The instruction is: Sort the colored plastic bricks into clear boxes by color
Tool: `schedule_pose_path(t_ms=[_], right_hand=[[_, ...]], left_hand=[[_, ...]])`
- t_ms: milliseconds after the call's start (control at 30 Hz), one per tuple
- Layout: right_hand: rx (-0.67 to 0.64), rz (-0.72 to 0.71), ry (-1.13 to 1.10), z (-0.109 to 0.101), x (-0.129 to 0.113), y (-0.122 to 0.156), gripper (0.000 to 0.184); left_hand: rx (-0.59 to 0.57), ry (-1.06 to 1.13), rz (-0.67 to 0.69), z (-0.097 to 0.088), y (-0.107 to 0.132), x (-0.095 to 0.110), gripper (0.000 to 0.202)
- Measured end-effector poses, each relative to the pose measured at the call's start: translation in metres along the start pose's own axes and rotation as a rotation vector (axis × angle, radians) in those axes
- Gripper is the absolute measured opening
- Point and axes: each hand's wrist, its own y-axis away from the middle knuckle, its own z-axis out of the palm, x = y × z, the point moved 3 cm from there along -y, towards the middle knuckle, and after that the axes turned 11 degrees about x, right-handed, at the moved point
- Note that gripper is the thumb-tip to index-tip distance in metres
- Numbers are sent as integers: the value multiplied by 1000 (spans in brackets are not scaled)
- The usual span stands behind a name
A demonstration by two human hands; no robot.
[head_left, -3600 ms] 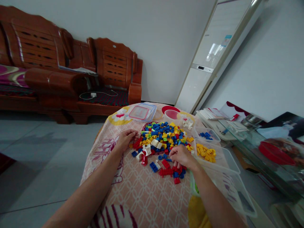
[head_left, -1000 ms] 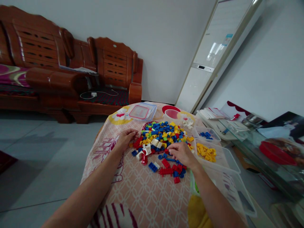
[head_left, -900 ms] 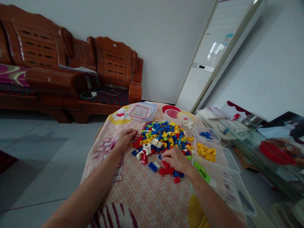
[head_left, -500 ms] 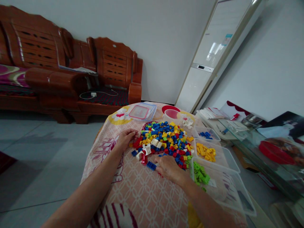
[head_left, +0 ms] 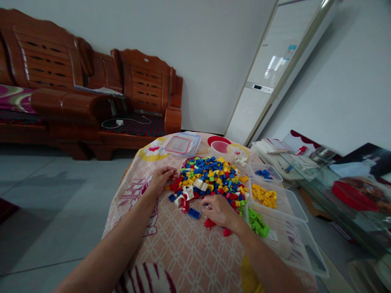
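Note:
A heap of mixed toy building bricks (head_left: 210, 173) in blue, yellow, red, green and white lies on the patterned tablecloth (head_left: 183, 252). My left hand (head_left: 161, 181) rests at its left edge beside red bricks (head_left: 176, 184), fingers curled together; anything inside them is hidden. At the near edge, my right hand (head_left: 219, 211) is closed, thumb and fingertips pinched around something small I cannot make out. A blue brick (head_left: 194, 213) lies left of that hand. Below it are a red piece (head_left: 209, 223) and a red brick (head_left: 226, 232). White bricks (head_left: 188, 192) sit between my hands.
Clear plastic boxes along the right hold blue bricks (head_left: 264, 174), yellow bricks (head_left: 264, 196) and green bricks (head_left: 258, 222). White pieces (head_left: 240, 158) lie near a round tub (head_left: 220, 147). Box lids (head_left: 182, 144) are at the back. A glass table (head_left: 324, 183) stands right.
My right hand has shifted slightly right and its fingers have drawn in. Red pieces now show below it on the cloth. My left hand has stayed in place.

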Motion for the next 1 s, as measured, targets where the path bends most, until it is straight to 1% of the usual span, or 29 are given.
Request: schedule_pose_path(t_ms=[100,167,233,267,300,333,367,433,467,500,533,567,600,667,767,867,933,1000], right_hand=[[-136,166,-316,-6,15,0,20],[-206,279,-448,-12,26,1,22],[-220,334,-511,-22,40,0,22],[-179,357,-529,-29,47,-2,22],[-87,379,-550,-38,56,-5,24],[63,394,-577,-50,66,-8,27],[260,392,-606,-63,77,-11,32],[684,338,-629,-90,96,-13,45],[848,300,-614,-101,104,-12,51],[958,268,-581,-110,110,-10,56],[1013,251,-534,-117,115,-9,58],[1026,248,-480,-121,118,-7,57],[1017,252,-420,-123,119,-6,54],[944,252,-288,-122,113,-4,43],[766,178,-128,-107,87,-5,34],[551,5,-49,-77,49,-9,34],[394,-131,12,-51,22,-10,36],[251,-243,74,-24,-3,-7,42]], left_hand=[[2,-3,0,0,-1,-1,29],[5,-3,-4,0,0,0,30],[5,0,-8,1,1,1,30],[4,3,-10,2,1,1,30],[2,6,-12,2,2,2,29],[1,10,-14,3,2,2,29],[1,15,-15,3,3,3,29],[1,18,-18,3,4,3,29],[2,15,-17,3,4,3,28],[4,11,-15,3,3,3,28],[4,6,-13,2,3,2,28],[3,1,-12,2,2,1,28],[1,-3,-12,1,1,0,28],[-4,-8,-8,0,-1,-1,29],[-8,-22,0,0,-1,-2,30],[2,-31,-2,1,1,1,29],[5,-28,-8,2,4,3,29],[3,-22,-14,3,5,4,29]])
